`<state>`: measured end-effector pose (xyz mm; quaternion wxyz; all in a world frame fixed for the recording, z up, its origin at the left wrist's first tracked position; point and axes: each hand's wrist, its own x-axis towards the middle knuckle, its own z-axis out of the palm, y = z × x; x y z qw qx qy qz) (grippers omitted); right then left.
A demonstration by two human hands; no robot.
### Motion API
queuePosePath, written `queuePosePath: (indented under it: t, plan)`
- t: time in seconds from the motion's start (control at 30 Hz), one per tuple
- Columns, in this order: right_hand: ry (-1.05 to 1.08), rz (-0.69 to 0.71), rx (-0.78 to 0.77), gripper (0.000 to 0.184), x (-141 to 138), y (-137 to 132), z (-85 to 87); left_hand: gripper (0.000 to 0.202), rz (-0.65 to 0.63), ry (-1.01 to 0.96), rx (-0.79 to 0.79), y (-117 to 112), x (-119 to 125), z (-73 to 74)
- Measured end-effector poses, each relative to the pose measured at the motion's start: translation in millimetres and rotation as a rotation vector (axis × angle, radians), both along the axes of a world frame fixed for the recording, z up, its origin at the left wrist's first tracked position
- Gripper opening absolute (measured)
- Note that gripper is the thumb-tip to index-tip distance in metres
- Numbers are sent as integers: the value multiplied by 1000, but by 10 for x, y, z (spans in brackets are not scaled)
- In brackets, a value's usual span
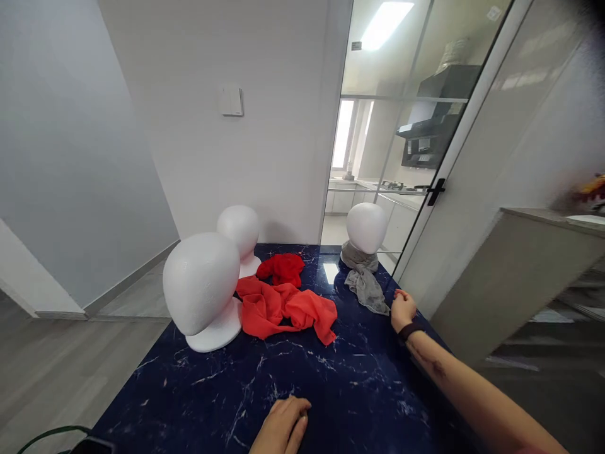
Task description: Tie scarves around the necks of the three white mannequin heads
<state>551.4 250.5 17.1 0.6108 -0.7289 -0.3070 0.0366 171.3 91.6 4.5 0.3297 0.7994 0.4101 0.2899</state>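
A sheer grey scarf point(367, 291) is wrapped around the neck of a white foam mannequin head point(367, 227) at the table's far right corner. Its loose end trails forward over the tabletop to my right hand point(403, 310), whose curled fingers close at the scarf's corner; the exact grip is partly hidden. My left hand point(282, 424) rests at the near edge of the table, fingers extended and nothing in them. Beyond it lie a crumpled coral-red scarf point(288, 308) and a darker red scarf point(282, 269).
Two more white foam heads, a nearer one point(202, 284) and a farther one point(239, 230), stand bare at the table's left. The dark blue marbled table point(227, 391) meets a wall behind. A glass door with a black handle point(435, 192) borders its right side.
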Motion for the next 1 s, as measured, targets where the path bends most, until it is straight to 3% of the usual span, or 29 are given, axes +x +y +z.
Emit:
queuePosePath:
  t: [0.07, 0.17, 0.23, 0.33, 0.43, 0.53, 0.67, 1.0]
  plan:
    - [29, 130, 13, 26, -381, -343, -72, 29, -27, -42, -78, -28, -26, 119]
    - [111, 720, 27, 27, -1183, -817, -74, 28, -10, -127, -130, -52, -43, 204]
    - [160, 1011, -16, 26, -1757, -1053, -11, 26, 27, -192, -126, -54, -59, 205]
    - [171, 1222, -56, 21, -2481, -1226, 63, 23, 110, -277, -60, -48, -120, 164]
    - [177, 1181, -46, 19, -2944, -1225, 22, 20, 231, -331, 9, -33, -214, 106]
    - [146, 1040, -19, 19, -3158, -1196, -83, 16, 355, -376, -10, 3, -287, 50]
    - [25, 984, 5, 24, -3170, -1253, -141, 15, 372, -394, -55, 40, -292, 19]
    - [-52, 976, -11, 25, -3076, -1357, -65, 16, 338, -387, -69, -6, -248, 80]
